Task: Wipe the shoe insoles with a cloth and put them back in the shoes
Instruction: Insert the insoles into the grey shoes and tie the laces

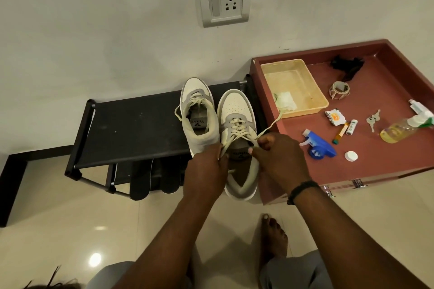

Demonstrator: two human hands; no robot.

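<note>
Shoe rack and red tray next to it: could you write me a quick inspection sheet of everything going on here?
Surface: black shoe rack against the wall; red tray to its right.
Job's things: two pale sneakers on the rack; the left shoe shows its insole inside, the right shoe too. A white cloth lies in the beige basket.
Clutter: blue spray head, bottle of yellow liquid, keys, tape roll, white cap.
Hands: left hand and right hand each pinch a lace of the right shoe.
Cables: nothing seen.
Surroundings: wall socket, tiled floor, a bare foot.
</note>
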